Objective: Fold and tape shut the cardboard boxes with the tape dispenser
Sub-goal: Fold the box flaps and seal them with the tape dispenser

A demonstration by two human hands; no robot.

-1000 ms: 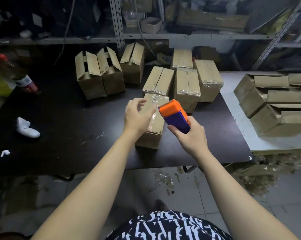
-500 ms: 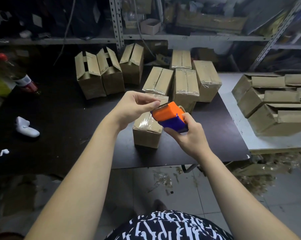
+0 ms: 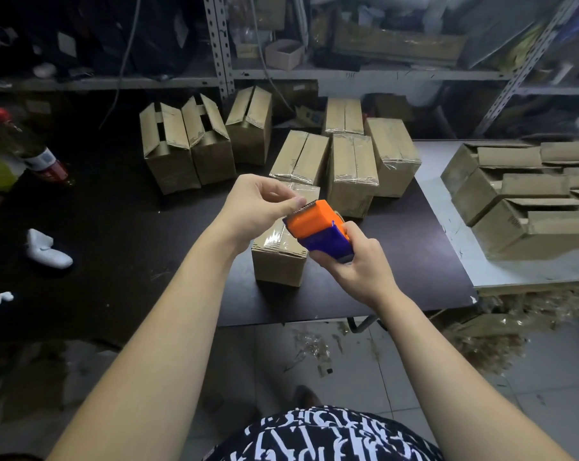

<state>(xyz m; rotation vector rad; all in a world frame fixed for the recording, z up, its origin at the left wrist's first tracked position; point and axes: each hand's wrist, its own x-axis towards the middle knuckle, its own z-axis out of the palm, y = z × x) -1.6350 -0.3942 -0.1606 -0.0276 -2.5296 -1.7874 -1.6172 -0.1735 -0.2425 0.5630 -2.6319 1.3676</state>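
Dim storeroom with 2 worktables and metal racking.
A black table (image 3: 121,234) stands beside a white table (image 3: 454,247) on the right; grey slotted metal shelving (image 3: 364,74) crammed with clutter runs behind both. The pale tiled floor (image 3: 541,394) carries shredded scraps (image 3: 487,344) heaped under the white table. Light is low and bluish.

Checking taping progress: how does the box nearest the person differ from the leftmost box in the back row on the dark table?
The nearest box has glossy clear tape across its top; the leftmost back box shows none. The nearest box's flaps lie flat and shut; the leftmost back box's flaps stand raised with a dark gap between them. Both are plain brown cardboard on the dark table.
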